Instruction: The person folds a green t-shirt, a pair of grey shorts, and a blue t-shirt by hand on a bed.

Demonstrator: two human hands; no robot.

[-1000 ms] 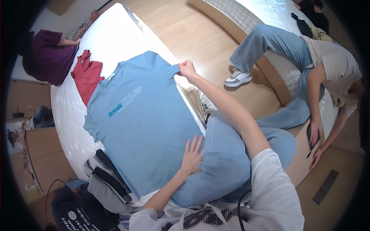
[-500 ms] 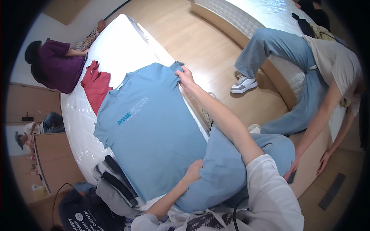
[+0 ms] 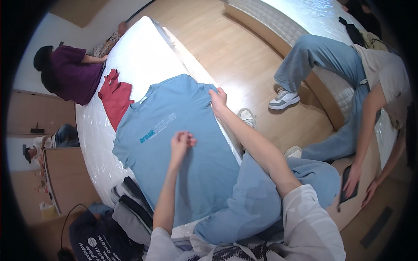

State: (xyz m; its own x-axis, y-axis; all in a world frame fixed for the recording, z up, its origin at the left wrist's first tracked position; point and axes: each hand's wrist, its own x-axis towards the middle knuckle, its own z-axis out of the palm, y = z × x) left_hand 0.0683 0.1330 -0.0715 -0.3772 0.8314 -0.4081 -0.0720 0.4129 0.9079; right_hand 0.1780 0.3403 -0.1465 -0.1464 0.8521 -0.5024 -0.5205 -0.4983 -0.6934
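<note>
The head view shows a blue T-shirt [image 3: 204,167] spread front up, lying along the right edge of a plastic-wrapped white mattress [image 3: 135,48]. The person's right hand [image 3: 218,101] is clamped on the shirt's right sleeve edge, thumb and fingers pinching the cloth. The left hand [image 3: 181,144] is over the middle of the chest, just below the print, with loosely curled fingers; they are blurred, so I cannot tell whether the tips meet. The chest print [image 3: 157,128] runs at a slant: solid teal letters first, then larger outlined ones, with a finer line beneath too small to read. A pale label [image 3: 143,100] sits inside the collar, its writing also too small. Beside the collar lies a red garment [image 3: 116,98]; by the lower left hem is a pile of folded clothes [image 3: 130,217]. Next to that pile, navy cloth [image 3: 82,230] carries white capitals and a round white emblem.
</note>
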